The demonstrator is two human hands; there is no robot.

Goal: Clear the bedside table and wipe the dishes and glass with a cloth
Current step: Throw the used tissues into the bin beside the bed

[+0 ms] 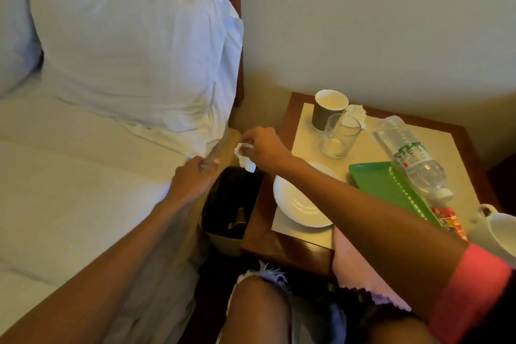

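Dark bin (231,204) sits on floor betw. bed (69,190) and bench (282,243); inside it only dim shapes show, can't tell what. Right hand (262,148) is over the bin's far rim, fingers pinched on 1 crumpled white tissue (244,158) that hangs down from them. Left hand (195,173) is just beside, at bed edge above the bin, fingers curled; something small and pale at the fingertips, too blurred to tell if it is gripped.

On bench: 1 paper cup (329,109), upright, looks empty; 1 clear glass (339,135) touching in front of it, empty; 1 more wadded tissue (356,113) behind glass; 1 white plate (298,204), bare, partly under right forearm; 1 green tray (391,190), nothing seen in it; 1 plastic bottle (413,156) lying on its side along tray's far edge; 1 red-orange wrapper (449,219) at tray's near end; 1 white mug (499,226) at frame's right edge; 1 pink cloth (354,262) draped over bench's near edge.
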